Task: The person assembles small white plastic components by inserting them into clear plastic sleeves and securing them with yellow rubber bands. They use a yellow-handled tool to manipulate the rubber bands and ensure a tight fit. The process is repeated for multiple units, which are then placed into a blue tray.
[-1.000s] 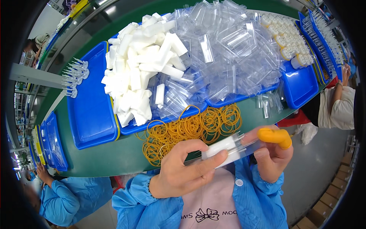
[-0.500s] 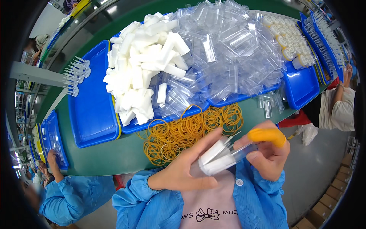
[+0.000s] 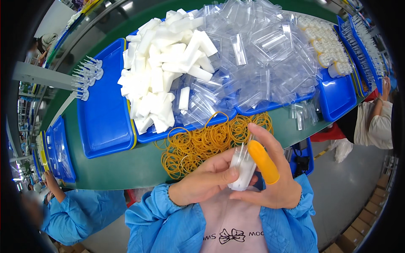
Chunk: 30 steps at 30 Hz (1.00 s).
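Above the near edge of the table, my left hand (image 3: 204,179) is closed around a small bundle of white pieces and clear plastic (image 3: 243,169), thumb across its near side. The bundle is tilted, white at the bottom and clear at the top. Against its right side is my right hand (image 3: 276,185), fingers spread and extended, with an orange finger cot on one finger. My right thumb lies by the bundle's lower end; whether it presses there I cannot tell. Just beyond my hands lies a heap of yellow-brown rubber bands (image 3: 202,145).
Beyond the bands stand trays piled with white blocks (image 3: 162,63) and clear plastic sleeves (image 3: 270,59). A blue tray (image 3: 105,122) at left has white nozzle-like parts (image 3: 87,76) beside it. Round white-and-yellow parts (image 3: 327,46) fill the far right. Co-workers sit on both sides.
My right hand has gone from pinching a clear piece at the bundle to spread fingers beside it. My left hand has closed more tightly round the bundle, which now stands more upright.
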Motion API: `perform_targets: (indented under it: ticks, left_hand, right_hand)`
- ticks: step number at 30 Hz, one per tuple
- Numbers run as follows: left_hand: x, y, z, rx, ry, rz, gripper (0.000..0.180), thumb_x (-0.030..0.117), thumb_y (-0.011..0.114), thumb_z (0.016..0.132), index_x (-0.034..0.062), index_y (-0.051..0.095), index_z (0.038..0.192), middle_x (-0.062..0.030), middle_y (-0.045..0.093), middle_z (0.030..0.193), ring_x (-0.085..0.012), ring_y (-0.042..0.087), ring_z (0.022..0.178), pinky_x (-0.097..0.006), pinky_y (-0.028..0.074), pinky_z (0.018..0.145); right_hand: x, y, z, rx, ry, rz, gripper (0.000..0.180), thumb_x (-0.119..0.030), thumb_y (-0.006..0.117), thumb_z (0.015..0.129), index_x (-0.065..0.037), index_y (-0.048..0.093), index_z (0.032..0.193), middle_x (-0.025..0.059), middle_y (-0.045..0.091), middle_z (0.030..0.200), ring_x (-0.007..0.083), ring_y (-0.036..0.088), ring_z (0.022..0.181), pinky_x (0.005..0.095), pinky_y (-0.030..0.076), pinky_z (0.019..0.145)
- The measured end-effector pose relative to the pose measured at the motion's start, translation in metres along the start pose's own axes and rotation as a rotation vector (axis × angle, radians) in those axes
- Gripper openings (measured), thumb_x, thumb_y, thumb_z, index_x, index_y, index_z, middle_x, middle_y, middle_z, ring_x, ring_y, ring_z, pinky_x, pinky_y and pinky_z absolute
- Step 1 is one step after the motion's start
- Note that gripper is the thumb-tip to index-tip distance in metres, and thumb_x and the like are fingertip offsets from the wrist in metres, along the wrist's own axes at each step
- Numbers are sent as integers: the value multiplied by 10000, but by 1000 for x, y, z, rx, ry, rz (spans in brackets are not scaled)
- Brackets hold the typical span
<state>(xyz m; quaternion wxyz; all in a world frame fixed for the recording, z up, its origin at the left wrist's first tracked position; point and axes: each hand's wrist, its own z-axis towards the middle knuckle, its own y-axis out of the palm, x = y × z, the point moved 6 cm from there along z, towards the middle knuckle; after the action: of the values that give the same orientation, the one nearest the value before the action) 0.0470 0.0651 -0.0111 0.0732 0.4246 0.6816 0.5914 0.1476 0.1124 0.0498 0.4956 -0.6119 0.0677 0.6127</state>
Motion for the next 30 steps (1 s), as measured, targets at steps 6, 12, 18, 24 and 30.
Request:
perform_targets:
  ticks: [6, 12, 18, 24, 30]
  left_hand:
    - [1, -1, 0, 3, 8, -96, 534, 343, 547, 899, 36, 373, 1300, -112, 529, 1179, -192, 547, 1064, -327, 446, 909]
    - [-9, -15, -2, 8, 13, -127, 549, 353, 568, 880, 28, 378, 1280, -105, 566, 1059, -186, 575, 978, -328, 473, 843]
    - [30, -12, -26, 170, 453, 32, 750, 235, 746, 694, -17, 375, 1295, -55, 543, 813, -128, 539, 702, -262, 457, 633]
    - [51, -36, -69, 551, 842, 343, 632, 71, 706, 695, -22, 425, 1253, -30, 531, 701, -111, 524, 626, -230, 452, 568]
    - [43, -35, -66, 560, 666, 699, 903, 42, 784, 659, 25, 251, 1388, -47, 561, 759, -88, 528, 679, -202, 414, 634]
  right_hand:
    - [1, 4, -2, 36, -28, -130, 656, -287, 791, 612, -75, 553, 1185, 159, 535, 1199, 289, 497, 1132, 466, 342, 980]
    - [-2, 11, 6, -34, -132, -101, 645, -303, 771, 637, -52, 553, 1190, 164, 551, 1181, 308, 519, 1100, 486, 295, 1005]
    - [15, -10, 22, 252, 4, 64, 483, -141, 749, 665, -31, 588, 1107, 139, 563, 1133, 319, 539, 1021, 346, 449, 821]
    - [21, 20, 64, 285, -167, -567, 205, -111, 715, 644, -110, 667, 843, 26, 543, 944, 238, 504, 882, 369, 366, 761]
    - [8, 25, 63, 308, -187, -562, 179, -118, 726, 614, -119, 654, 777, 28, 536, 952, 236, 485, 911, 391, 336, 794]
